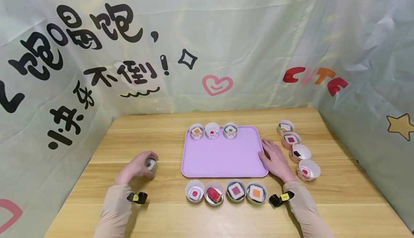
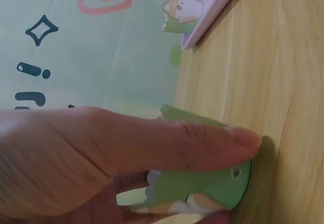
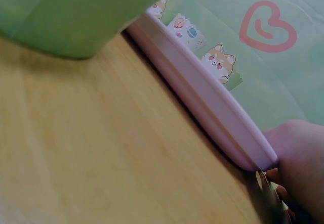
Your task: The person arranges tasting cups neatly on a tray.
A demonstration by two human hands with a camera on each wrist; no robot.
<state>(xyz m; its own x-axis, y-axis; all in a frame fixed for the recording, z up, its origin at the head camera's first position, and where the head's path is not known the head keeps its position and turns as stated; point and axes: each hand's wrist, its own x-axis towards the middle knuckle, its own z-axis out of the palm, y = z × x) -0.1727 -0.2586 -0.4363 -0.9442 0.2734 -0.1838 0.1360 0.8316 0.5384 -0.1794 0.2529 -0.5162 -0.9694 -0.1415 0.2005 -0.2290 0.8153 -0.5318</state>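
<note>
On the left of the table, my left hand (image 1: 137, 166) grips a small green paper cup (image 1: 151, 164) with a white-and-green sushi-like piece inside. In the left wrist view the thumb lies along the side of this cup (image 2: 202, 186), whose base is at the wood. My right hand (image 1: 277, 161) rests at the right edge of a lilac tray (image 1: 223, 155), fingers extended. The right wrist view shows that hand (image 3: 304, 155) touching the tray's near corner. Along the tray's back edge stand three cups, with orange (image 1: 196, 131), red (image 1: 212, 131) and green (image 1: 230, 130) centred pieces.
Several filled cups line the tray's front side, among them one with a red-topped piece (image 1: 214, 194) and one with an orange centre (image 1: 257, 193). Beyond my right hand, several more cups (image 1: 308, 169) form a slanting row. A printed cloth (image 1: 226, 44) hangs behind the table.
</note>
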